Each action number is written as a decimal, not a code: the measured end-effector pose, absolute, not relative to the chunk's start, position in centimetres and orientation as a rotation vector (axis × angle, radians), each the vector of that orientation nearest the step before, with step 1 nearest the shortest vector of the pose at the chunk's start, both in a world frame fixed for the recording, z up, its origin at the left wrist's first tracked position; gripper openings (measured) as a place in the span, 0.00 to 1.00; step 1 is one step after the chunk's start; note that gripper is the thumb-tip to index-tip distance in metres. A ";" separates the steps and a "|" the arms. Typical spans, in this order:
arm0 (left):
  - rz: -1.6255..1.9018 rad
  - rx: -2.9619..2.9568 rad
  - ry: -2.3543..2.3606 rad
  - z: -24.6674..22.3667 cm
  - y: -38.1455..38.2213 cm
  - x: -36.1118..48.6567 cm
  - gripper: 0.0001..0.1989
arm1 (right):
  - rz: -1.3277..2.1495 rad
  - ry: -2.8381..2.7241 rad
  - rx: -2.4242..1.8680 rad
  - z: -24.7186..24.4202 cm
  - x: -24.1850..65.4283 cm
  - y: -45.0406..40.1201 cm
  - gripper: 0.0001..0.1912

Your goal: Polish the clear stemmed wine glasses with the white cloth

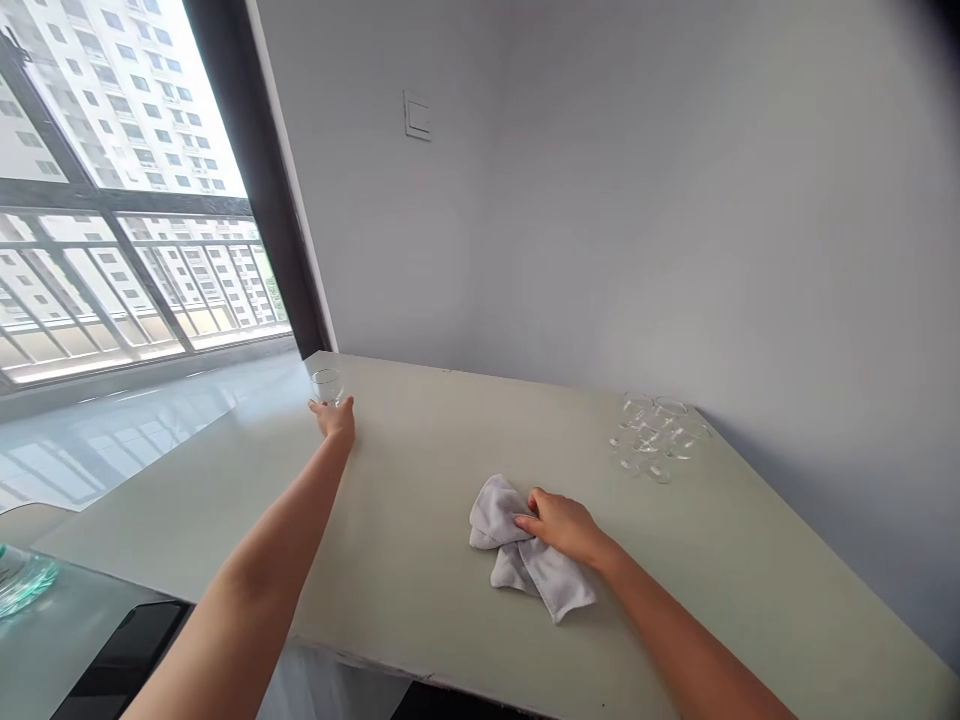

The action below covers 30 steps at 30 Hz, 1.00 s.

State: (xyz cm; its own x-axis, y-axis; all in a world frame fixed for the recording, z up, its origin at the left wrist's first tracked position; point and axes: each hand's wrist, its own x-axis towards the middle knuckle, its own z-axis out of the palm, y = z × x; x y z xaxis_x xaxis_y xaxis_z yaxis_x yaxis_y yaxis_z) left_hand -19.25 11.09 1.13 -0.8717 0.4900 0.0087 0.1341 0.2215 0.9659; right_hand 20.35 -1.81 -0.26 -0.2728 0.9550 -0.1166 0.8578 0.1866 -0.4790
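My left hand [334, 417] reaches to the table's far left corner, its fingers closed round the lower part of a clear drinking glass [327, 382]. The glass is upright there; its rim shows above my fingers. Nearer to me, my right hand [559, 522] grips a crumpled white cloth [499, 515] between thumb and fingers. The cloth lies on the pale table [405, 520], one corner of it trailing toward me.
Several clear glasses [654, 435] stand bunched at the table's back right, near the grey wall [637, 200]. At the lower left, a black phone [124, 655] and a greenish glass dish [22, 580] rest on another surface. A large window [127, 200] lies beyond.
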 end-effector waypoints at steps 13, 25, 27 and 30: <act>1.330 1.372 1.803 1.1 8.9 -8.9 0.22 | 1.456 -0.955 -1.137 1.0 19.9 0.0 0.17; 0.960 2.472 1.616 -2.3 2.7 0.7 0.28 | 1.179 -0.923 -1.046 1.3 18.8 -1.4 0.12; 0.965 2.553 1.593 -2.1 2.5 0.7 0.27 | 1.193 -1.207 -1.065 1.7 17.8 -2.3 0.14; 0.975 2.625 1.603 -1.6 2.1 0.4 0.25 | 1.141 -1.558 -1.154 1.8 17.0 -2.9 0.13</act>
